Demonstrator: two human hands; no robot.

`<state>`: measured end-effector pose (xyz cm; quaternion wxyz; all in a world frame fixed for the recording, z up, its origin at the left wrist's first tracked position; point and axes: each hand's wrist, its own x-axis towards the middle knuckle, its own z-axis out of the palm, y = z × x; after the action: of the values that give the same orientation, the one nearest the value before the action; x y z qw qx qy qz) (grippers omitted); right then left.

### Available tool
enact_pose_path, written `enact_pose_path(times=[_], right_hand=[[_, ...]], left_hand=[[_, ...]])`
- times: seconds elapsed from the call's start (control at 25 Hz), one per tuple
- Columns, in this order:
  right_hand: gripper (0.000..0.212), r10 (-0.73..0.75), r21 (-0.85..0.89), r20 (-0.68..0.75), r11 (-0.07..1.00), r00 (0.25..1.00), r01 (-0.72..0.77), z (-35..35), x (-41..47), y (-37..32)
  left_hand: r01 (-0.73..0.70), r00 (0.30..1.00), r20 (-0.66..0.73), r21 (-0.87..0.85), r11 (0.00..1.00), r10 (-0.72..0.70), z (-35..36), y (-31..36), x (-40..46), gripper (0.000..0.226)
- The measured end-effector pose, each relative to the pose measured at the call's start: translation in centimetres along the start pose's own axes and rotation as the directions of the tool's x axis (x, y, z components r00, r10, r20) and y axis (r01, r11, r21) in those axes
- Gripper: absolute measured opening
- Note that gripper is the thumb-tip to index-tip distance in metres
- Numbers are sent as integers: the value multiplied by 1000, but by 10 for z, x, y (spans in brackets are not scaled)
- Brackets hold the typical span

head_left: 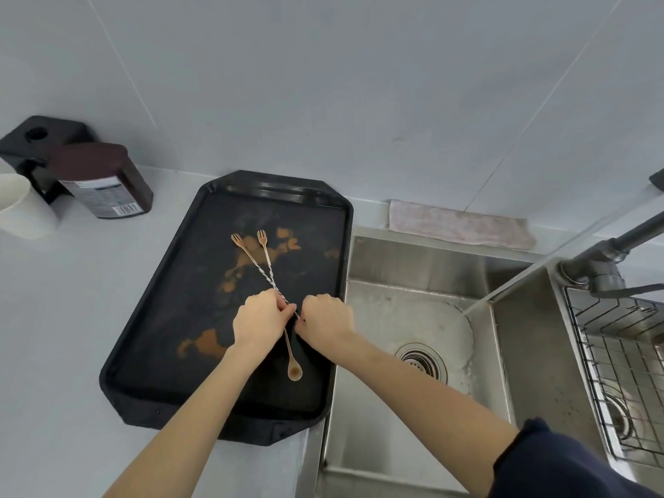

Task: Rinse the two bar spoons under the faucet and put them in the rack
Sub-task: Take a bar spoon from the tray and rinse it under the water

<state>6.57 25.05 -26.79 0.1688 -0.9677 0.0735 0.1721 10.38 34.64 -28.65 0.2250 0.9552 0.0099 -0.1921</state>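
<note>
Two long bar spoons with twisted shafts and small fork ends lie crossed on a black tray [161,354] stained with brown patches. One bar spoon [266,258] runs down to a bowl near the tray's front; the other bar spoon [248,254] slants toward my right hand, its bowl hidden. My left hand [260,318] and my right hand [325,316] are both closed on the shafts just below where they cross. The dark faucet [603,267] stands at the right, with water streaming into the left sink basin [413,310]. A wire rack [611,336] sits in the right basin.
A folded pink cloth [460,224] lies behind the sink. At the far left of the counter stand a dark brown container [100,181], a white cup [18,206] and a black block [39,138]. The basin drain [420,361] is uncovered.
</note>
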Motion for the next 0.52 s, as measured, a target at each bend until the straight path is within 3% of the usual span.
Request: enact_pose_path(times=[0.16, 0.28, 0.52], right_hand=[[23, -5, 26, -10, 1000, 1000, 5, 1, -1, 0], [24, -27, 15, -28, 1000, 999, 28, 3, -2, 1], [27, -45, 117, -54, 992, 998, 51, 7, -4, 1]], left_hand=[[35, 999, -27, -72, 997, -37, 1, -6, 1, 23], [68, 998, -13, -16, 998, -68, 0, -6, 4, 26], [95, 994, 54, -102, 990, -90, -9, -4, 3, 16]])
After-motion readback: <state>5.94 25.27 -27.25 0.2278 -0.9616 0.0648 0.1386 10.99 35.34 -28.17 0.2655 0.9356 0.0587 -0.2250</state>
